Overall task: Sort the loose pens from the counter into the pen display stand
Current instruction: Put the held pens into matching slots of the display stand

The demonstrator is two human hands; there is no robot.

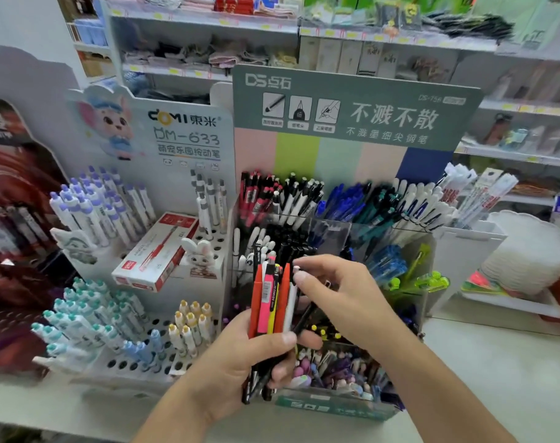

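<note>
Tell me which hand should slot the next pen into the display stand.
Right. The right hand already pinches a white pen at its top, close to the clear compartmented pen display stand; the left hand grips the mixed-colour pen bundle.

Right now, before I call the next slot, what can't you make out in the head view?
- Lower ends of the bundle of pens: covered by the left hand gripping them.
- Which pen the right hand is picking: its fingertips hide the contact.
- Front-row compartments of the pen display stand: blocked by both hands and blurred.
- Pen labels: too small and blurred to read.
- Counter nearest the person: cut off by the bottom edge.
</note>
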